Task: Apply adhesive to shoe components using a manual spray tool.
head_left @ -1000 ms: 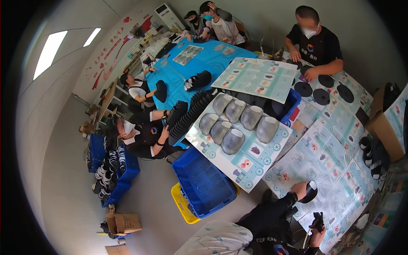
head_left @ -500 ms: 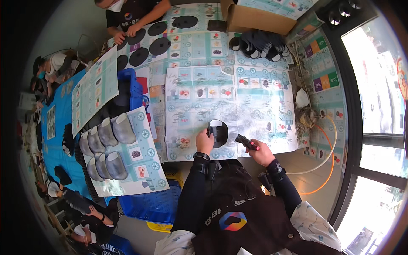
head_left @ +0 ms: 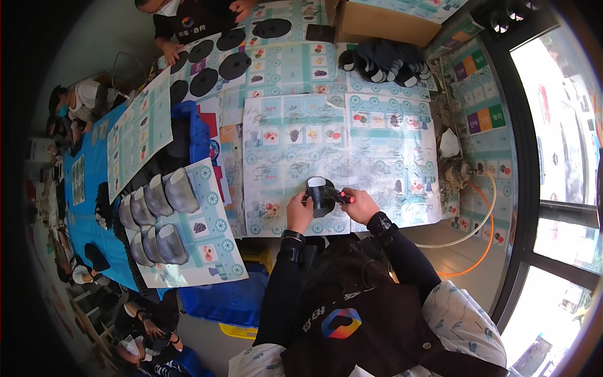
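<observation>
My left hand (head_left: 299,212) is closed on the left edge of a black rounded piece (head_left: 323,206) with a white patch at its top end, near the table's front edge. In my right hand (head_left: 361,207) is a small black hand tool (head_left: 339,195) with red-pink parts; I cannot make out its exact kind. Its black front end reaches over the right side of the piece, and whether it touches cannot be told. Both hands are close together, with the piece between them.
The table (head_left: 295,166) has a printed, black-smudged covering. A pile of similar black pieces (head_left: 383,63) lies at the back right. Grey rounded pieces (head_left: 182,191) sit on a board at left, near a blue crate (head_left: 200,135). Flat black pieces (head_left: 204,81) lie before a co-worker (head_left: 188,25). Hoses (head_left: 487,220) hang at right.
My right hand has moved left and brought the tool from beside the black piece to over its right side. Across the table, the co-worker's hands have moved apart.
</observation>
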`<action>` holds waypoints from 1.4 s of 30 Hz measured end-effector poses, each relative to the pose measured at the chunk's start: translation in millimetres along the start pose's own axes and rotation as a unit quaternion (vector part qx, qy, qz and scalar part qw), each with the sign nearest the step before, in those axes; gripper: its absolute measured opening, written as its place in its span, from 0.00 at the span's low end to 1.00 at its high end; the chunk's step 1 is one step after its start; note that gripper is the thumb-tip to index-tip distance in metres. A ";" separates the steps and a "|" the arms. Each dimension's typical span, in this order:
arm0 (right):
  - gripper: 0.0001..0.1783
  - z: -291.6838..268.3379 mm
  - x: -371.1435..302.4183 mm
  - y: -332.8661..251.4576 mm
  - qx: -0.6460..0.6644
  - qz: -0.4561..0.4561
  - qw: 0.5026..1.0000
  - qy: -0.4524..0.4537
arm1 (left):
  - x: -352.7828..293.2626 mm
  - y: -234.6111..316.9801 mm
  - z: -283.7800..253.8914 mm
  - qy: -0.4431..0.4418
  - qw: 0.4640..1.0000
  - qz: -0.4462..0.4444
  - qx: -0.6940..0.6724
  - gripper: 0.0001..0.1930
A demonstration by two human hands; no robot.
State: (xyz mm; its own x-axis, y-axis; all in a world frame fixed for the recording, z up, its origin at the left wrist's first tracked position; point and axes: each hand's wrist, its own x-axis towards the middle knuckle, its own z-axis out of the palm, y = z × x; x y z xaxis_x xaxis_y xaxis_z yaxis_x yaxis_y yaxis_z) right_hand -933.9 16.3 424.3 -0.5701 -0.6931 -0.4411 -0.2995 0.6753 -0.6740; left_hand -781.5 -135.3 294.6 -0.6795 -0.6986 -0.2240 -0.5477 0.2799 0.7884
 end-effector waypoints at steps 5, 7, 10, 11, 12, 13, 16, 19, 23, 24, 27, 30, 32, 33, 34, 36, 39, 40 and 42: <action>0.12 0.6 3.4 5.0 -0.019 -0.015 1.000 -0.012 | -3.9 -3.8 -8.0 -0.016 0.998 -0.026 -0.046 0.14; 0.12 3.3 3.8 3.0 -0.014 -0.016 1.000 -0.020 | -5.2 -3.8 -9.5 -0.018 0.998 -0.033 -0.053 0.14; 0.12 3.7 10.8 -2.1 -0.005 0.000 1.000 0.019 | -6.3 -3.7 -10.6 -0.024 0.997 -0.037 -0.064 0.15; 0.12 0.4 11.9 -2.2 -0.004 0.000 1.000 0.019 | -6.6 -3.6 -10.7 -0.028 0.997 -0.034 -0.070 0.15; 0.12 -4.1 11.9 -3.4 -0.013 0.012 1.000 0.012 | -6.4 -3.4 -11.4 -0.028 0.997 -0.034 -0.069 0.15; 0.12 -6.8 11.2 -4.0 -0.021 0.024 0.999 0.006 | -6.4 -3.1 -11.7 -0.031 0.996 -0.038 -0.073 0.15; 0.11 -1.3 10.1 7.8 0.007 -0.015 1.000 0.016 | -5.8 -0.1 -11.8 -0.036 0.995 -0.039 -0.083 0.15; 0.11 -1.3 13.5 6.6 0.017 -0.031 0.999 0.022 | -5.5 2.2 -11.5 -0.036 0.995 -0.035 -0.085 0.15; 0.14 -6.6 14.2 0.6 -0.010 0.000 1.000 0.008 | -6.0 0.2 -12.1 -0.033 0.996 -0.032 -0.081 0.15; 0.14 -8.0 13.1 2.8 -0.010 0.001 1.000 0.009 | -6.2 1.4 -11.7 -0.034 0.996 -0.031 -0.081 0.15; 0.13 -8.3 9.9 8.3 -0.015 0.003 1.000 0.001 | -6.7 4.0 -11.5 -0.035 0.995 -0.037 -0.088 0.15; 0.13 -5.1 11.4 11.4 0.011 -0.021 1.000 0.013 | -6.0 6.6 -11.9 -0.041 0.995 -0.037 -0.085 0.15; 0.13 -6.1 16.0 11.5 0.020 -0.012 1.000 0.013 | -5.4 10.0 -11.9 -0.047 0.994 -0.043 -0.087 0.15; 0.13 -6.5 17.4 9.9 0.021 -0.013 1.000 0.012 | -5.8 7.7 -11.9 -0.046 0.994 -0.044 -0.087 0.15; 0.13 -7.1 18.5 8.4 0.015 -0.009 1.000 0.012 | -6.0 5.7 -11.6 -0.044 0.994 -0.044 -0.090 0.15; 0.13 -9.5 18.8 6.1 0.010 -0.005 1.000 0.012 | -6.2 3.2 -10.8 -0.042 0.994 -0.044 -0.094 0.15; 0.13 -13.6 16.6 3.8 0.009 0.011 1.000 0.008 | -6.5 2.5 -9.4 -0.042 0.994 -0.041 -0.092 0.15; 0.13 -13.9 15.7 3.5 0.011 0.012 1.000 0.007 | -6.6 2.6 -8.9 -0.042 0.994 -0.041 -0.093 0.15; 0.13 -13.4 14.8 3.3 0.013 0.013 1.000 0.006 | -6.7 2.6 -8.3 -0.042 0.994 -0.039 -0.094 0.15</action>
State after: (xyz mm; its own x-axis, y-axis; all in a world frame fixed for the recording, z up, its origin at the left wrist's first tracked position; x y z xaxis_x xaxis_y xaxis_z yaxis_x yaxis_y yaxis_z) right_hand -953.6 11.7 423.5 -0.5861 -0.6729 -0.4513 -0.2652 0.6856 -0.6779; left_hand -774.4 -135.4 302.9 -0.6806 -0.6542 -0.3300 -0.5049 0.0923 0.8583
